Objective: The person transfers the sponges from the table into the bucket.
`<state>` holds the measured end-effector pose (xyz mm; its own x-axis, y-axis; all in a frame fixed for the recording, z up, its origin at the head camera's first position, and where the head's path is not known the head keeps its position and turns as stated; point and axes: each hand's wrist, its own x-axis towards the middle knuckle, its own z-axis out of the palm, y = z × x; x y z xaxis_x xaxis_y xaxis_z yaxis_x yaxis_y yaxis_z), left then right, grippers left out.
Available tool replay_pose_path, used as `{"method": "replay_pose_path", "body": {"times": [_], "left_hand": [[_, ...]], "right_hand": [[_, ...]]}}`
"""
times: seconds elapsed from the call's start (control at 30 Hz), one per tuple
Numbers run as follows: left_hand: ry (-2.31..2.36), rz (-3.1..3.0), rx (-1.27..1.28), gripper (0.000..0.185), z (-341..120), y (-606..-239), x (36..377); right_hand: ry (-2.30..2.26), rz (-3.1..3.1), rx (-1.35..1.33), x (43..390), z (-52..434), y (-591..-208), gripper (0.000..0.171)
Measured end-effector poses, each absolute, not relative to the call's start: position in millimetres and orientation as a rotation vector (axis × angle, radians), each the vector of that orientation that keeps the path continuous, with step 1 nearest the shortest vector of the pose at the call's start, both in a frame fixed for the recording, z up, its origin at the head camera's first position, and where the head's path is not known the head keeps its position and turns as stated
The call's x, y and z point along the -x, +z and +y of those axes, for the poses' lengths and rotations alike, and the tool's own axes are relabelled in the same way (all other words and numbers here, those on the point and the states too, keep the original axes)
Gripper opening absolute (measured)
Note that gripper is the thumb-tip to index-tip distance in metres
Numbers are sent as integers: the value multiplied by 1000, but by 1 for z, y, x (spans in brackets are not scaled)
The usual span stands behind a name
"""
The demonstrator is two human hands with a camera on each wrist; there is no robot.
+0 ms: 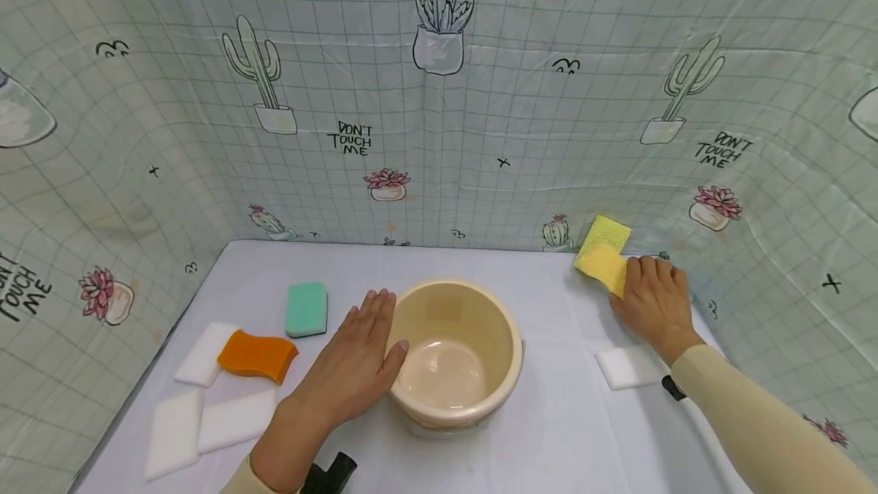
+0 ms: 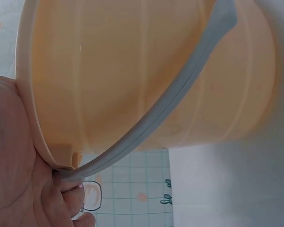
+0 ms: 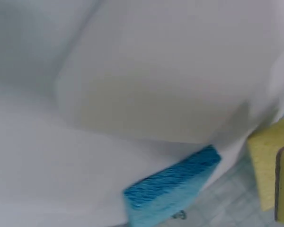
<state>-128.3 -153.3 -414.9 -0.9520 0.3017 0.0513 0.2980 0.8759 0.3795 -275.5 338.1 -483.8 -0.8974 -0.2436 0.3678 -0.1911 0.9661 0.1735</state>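
White table cloth [image 1: 549,441] carries a beige bucket [image 1: 456,353] at centre, steadied by the flat, spread left hand [image 1: 357,364], while the right hand [image 1: 652,299] pinches a yellow sponge [image 1: 604,254] near the back curtain [image 1: 480,136]; I would lift it gently.

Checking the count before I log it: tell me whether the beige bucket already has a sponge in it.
No. In the head view the beige bucket shows only its bare glossy bottom.
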Motion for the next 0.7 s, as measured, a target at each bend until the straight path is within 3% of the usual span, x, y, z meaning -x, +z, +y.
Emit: {"method": "replay_pose_path", "body": {"times": [0.7], "left_hand": [[579, 3054, -431, 72, -148, -411, 124]], "right_hand": [[-209, -2369, -701, 250, 243, -408, 80]]}}
